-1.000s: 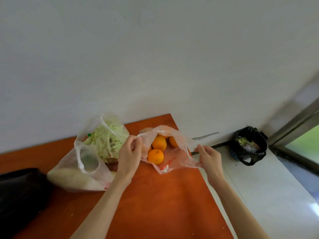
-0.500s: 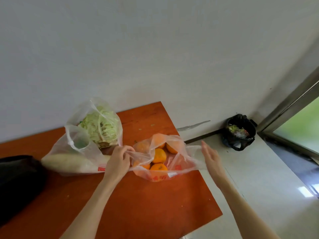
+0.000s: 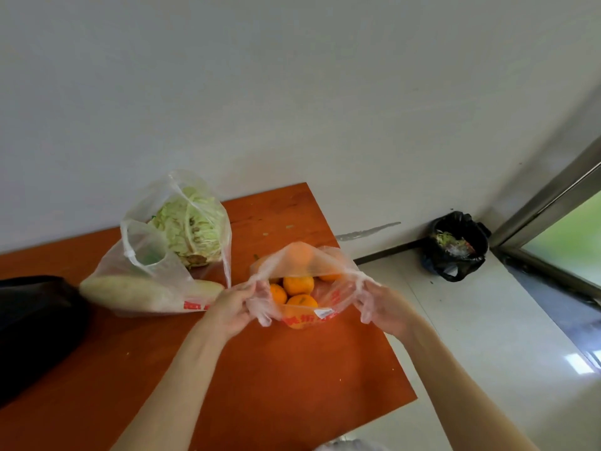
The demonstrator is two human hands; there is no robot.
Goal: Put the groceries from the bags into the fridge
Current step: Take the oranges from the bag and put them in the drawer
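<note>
Head view: orange bag on worktop, near right edge. Left hand fingers pinching left rim; right hand, open half a second earlier, now gripping right rim. Mouth pulled wider, oranges exposed. Cabbage bag unmoved beside.

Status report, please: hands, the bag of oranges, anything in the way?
Left hand and right hand grip the bag handles, mouth pulled open. Oranges inside, on table. Nothing in the way.
</note>
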